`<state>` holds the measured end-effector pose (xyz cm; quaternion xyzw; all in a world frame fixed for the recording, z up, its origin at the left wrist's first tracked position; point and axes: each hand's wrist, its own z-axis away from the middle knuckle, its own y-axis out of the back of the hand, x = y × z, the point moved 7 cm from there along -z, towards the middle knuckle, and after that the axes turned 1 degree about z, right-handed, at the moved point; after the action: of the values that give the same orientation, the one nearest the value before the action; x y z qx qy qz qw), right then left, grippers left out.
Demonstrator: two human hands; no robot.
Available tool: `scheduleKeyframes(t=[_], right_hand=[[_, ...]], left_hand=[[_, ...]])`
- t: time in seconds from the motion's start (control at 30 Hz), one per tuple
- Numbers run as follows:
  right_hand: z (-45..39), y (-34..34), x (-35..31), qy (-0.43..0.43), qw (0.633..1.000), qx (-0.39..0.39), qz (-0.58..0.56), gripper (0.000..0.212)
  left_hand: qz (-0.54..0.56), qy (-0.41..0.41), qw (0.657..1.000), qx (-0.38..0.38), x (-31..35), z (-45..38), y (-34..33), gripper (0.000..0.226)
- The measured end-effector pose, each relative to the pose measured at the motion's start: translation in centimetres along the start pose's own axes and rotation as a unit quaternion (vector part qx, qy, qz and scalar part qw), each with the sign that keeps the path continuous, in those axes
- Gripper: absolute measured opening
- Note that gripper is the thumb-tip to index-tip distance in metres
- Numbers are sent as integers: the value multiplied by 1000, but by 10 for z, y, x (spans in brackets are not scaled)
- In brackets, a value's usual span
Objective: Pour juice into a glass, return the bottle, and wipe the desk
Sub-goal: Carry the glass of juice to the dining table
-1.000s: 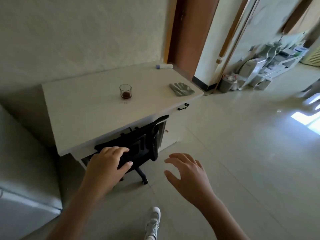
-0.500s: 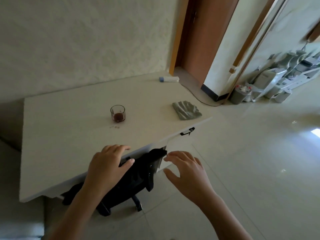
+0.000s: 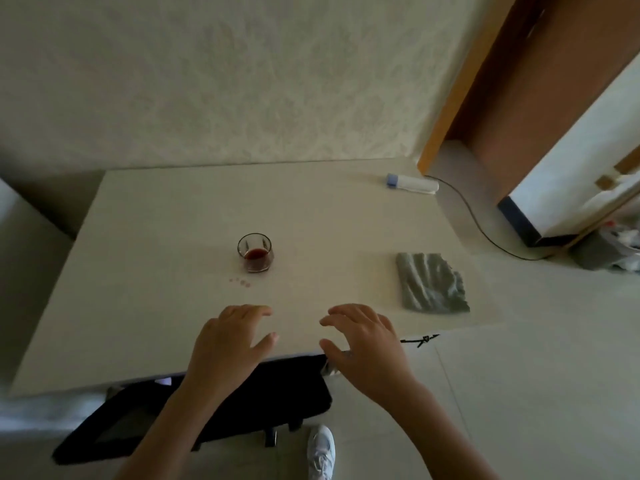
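fingers of our right hand and left hand spread loose, grasping nothing, over the near edge of the pale rectangular desk, where the small clear glass of dark red juice stands by reddish drops, the crumpled grey cloth well right.

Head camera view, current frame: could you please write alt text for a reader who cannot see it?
Two open, empty hands, left hand and right hand, hover over the near edge of a white desk. On it stand a glass with dark juice, small drops before it, and a grey cloth to the right.
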<state>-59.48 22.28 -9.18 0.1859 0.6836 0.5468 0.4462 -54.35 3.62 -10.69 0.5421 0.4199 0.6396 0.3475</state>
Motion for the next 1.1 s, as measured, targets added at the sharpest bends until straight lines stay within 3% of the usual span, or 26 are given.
scheduleKeyframes(t=[0.17, 0.33, 0.7, 1.1], right_hand=[[-67, -16, 12, 47, 997, -54, -8, 39], [-142, -45, -3, 85, 992, -96, 1, 62], [-253, -129, -30, 80, 975, -190, 82, 91], [-269, -145, -31, 64, 982, -166, 56, 68]], left_hand=[[-3, 60, 998, 0, -10, -14, -6, 43], [7, 138, 990, 1, -51, -5, -4, 44], [16, 223, 975, 5, -107, 11, -6, 45], [36, 256, 966, 29, -137, 29, 0, 44]])
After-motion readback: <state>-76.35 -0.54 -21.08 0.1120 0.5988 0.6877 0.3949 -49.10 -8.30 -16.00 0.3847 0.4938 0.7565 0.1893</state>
